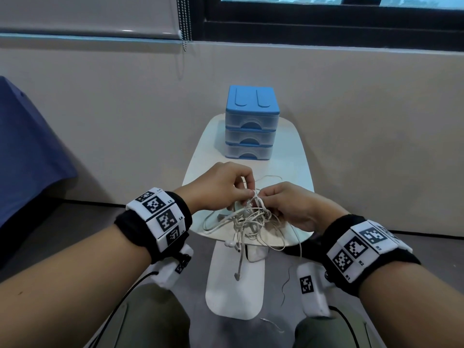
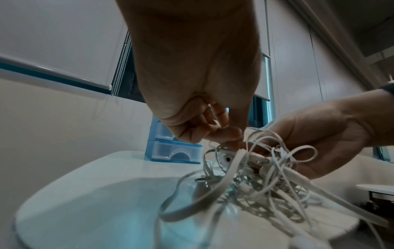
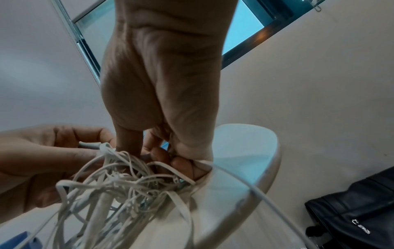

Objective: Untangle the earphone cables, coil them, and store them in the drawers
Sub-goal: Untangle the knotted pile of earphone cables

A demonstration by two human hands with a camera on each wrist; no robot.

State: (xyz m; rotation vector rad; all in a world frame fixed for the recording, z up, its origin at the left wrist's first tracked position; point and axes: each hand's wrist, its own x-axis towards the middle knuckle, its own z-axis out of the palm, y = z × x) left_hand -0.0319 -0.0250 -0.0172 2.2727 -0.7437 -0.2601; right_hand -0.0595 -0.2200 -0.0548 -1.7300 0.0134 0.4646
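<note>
At the near edge of the small white bench [image 1: 296, 156], the tangle of earphone cables [image 1: 247, 219] sat bunched up, with a few earbud ends dangling off the front. The left hand [image 1: 221, 187] was pinching a strand at the top of the knot, and the right hand [image 1: 291, 204] had its fingers curled into the loops – looked like it was steadying the clump so the strand could be teased out. The blue drawers [image 1: 251, 124] sat closed at the back – probably kept clear of the work.
</note>
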